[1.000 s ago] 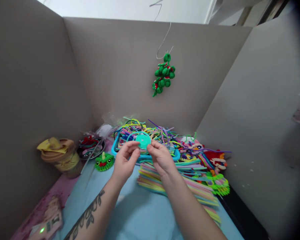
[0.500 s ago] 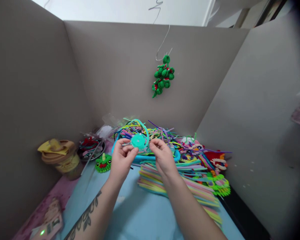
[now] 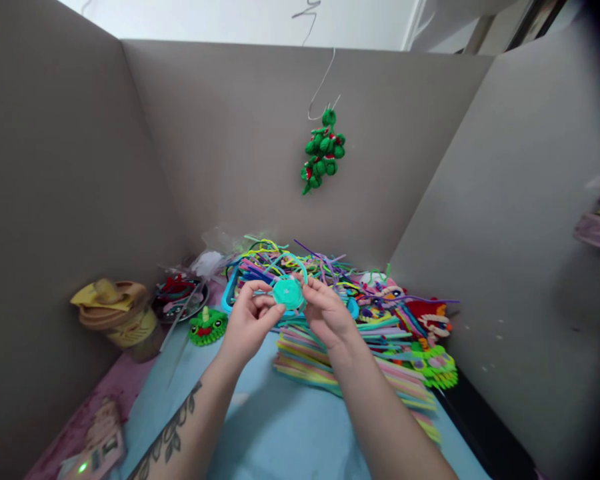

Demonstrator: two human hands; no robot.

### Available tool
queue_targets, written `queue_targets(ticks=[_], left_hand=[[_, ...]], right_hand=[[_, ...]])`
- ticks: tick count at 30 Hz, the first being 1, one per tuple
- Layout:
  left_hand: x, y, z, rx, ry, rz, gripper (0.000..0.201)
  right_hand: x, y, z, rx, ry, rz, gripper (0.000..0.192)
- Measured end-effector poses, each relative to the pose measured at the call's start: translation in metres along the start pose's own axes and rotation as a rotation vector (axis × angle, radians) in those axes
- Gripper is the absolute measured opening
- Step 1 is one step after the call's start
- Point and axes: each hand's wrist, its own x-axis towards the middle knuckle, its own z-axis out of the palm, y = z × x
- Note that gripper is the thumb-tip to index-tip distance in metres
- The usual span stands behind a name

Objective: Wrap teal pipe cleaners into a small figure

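Pinching one teal coil [image 3: 288,293], two hands, left [image 3: 249,324] and right [image 3: 327,316], hover above seemingly countless pipe cleaners [image 3: 360,370].

Both hands are raised above the light blue table [image 3: 280,427], the left hand [image 3: 247,323] and right hand [image 3: 325,313] pinching a teal coiled disc [image 3: 287,292] between their fingertips, one at each side of it. Just behind the disc sits a blue tray [image 3: 229,300] heaped with tangled coloured pipe cleaners [image 3: 300,263], and below the right hand lies a flat stack of pastel pipe cleaners [image 3: 380,380]. Left of the tray a small green frog figure [image 3: 207,325] rests on the table, with a tan cup [image 3: 123,319] farther left, and a green cluster ornament [image 3: 323,150] hangs on a wire against the grey partition [image 3: 230,147] above the tray.
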Motion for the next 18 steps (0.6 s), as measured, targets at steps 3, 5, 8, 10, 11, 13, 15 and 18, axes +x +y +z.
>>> queue_targets(ticks=[3,5,8,10,11,13,15,18], left_hand=[[-0.001,0.000,-0.001,-0.019,-0.022,-0.012,0.035],[-0.001,0.001,-0.001,-0.023,-0.033,-0.010,0.035],[-0.001,0.001,-0.002,-0.020,-0.036,-0.006,0.035],[-0.001,0.002,-0.003,-0.010,-0.038,-0.004,0.035],[0.000,0.002,-0.004,-0.001,-0.038,0.003,0.034],[0.000,0.002,-0.004,0.041,-0.008,0.045,0.033],[0.000,0.003,-0.002,0.117,0.084,0.118,0.034],[-0.003,0.001,0.003,0.257,0.226,0.217,0.033]], right_hand=[[0.000,-0.001,0.000,0.014,0.007,0.008,0.027],[0.000,0.000,0.000,-0.023,0.003,-0.002,0.023],[0.000,0.002,-0.001,-0.126,0.005,-0.035,0.022],[0.000,0.003,-0.002,-0.207,0.016,-0.067,0.025],[0.001,0.004,-0.002,-0.242,0.025,-0.088,0.026],[0.001,0.006,-0.003,-0.289,0.054,-0.135,0.028],[0.002,0.008,-0.003,-0.306,0.094,-0.180,0.029],[0.003,0.011,-0.002,-0.298,0.164,-0.229,0.029]])
